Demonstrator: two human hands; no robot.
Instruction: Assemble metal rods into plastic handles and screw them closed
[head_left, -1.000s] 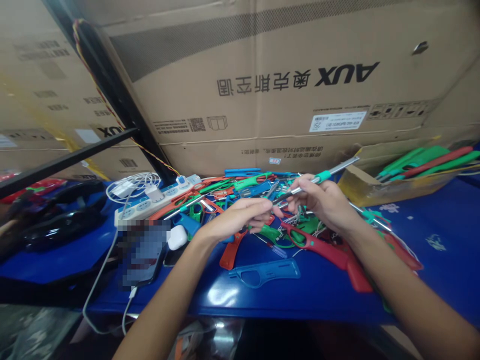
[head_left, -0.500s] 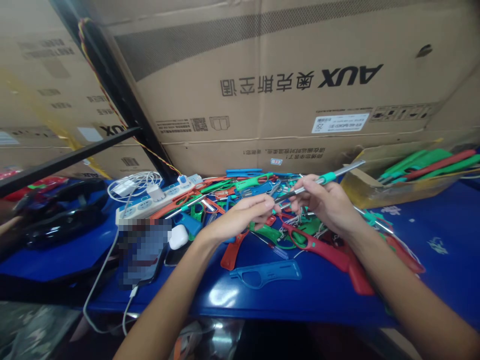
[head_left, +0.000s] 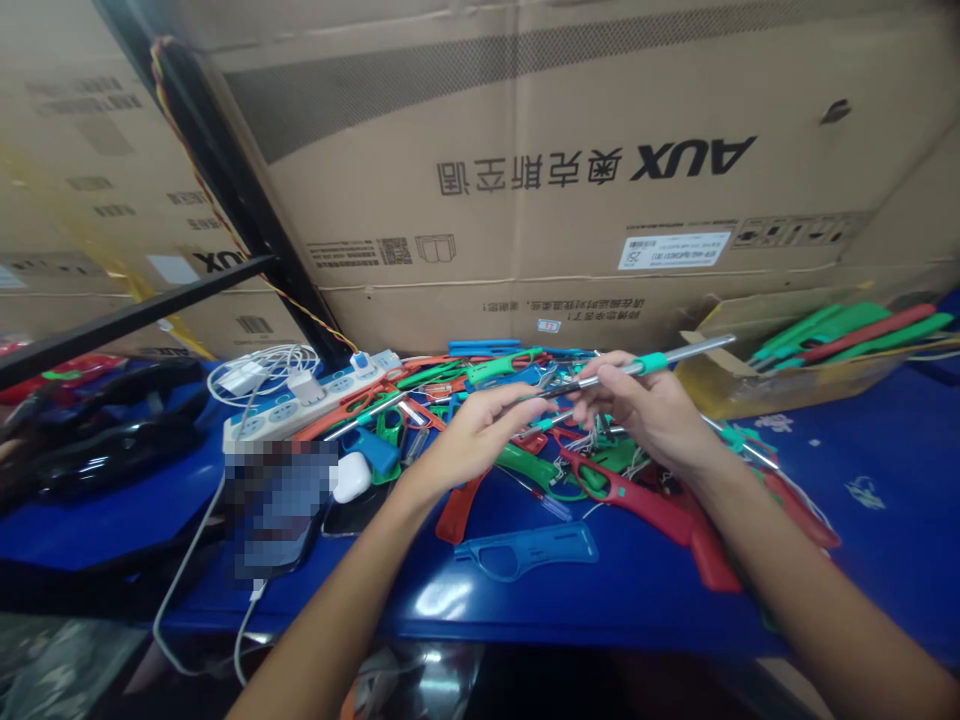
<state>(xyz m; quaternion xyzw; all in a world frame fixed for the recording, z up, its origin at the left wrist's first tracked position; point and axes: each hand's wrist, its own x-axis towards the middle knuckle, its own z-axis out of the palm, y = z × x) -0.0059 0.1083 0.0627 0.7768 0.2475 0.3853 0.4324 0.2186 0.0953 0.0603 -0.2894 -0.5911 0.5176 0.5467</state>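
A silver metal lighter tube (head_left: 697,349) with a green collar slants up to the right above the pile. My right hand (head_left: 652,415) grips it just left of the collar, fingers curled round it. At the tube's lower left end, my left hand (head_left: 480,430) pinches a thin dark piece; its tip is partly hidden by the fingers. Beneath both hands lie loose lighter parts: a red handle shell (head_left: 645,505), a green handle shell (head_left: 529,462) and several metal tubes. Nearer me, a flat blue handle shell (head_left: 555,545) and a small clear-handled screwdriver (head_left: 555,506) rest on the table.
An open carton (head_left: 720,400) of green and red lighters stands at the right. On the left are a power strip (head_left: 259,425) with cables, a phone (head_left: 285,510) and a white earbud case (head_left: 352,479). A large cardboard box (head_left: 525,240) forms the back wall.
The camera view has shifted slightly. Both hands keep hold of the same pieces, and the tube lies a little flatter than before.
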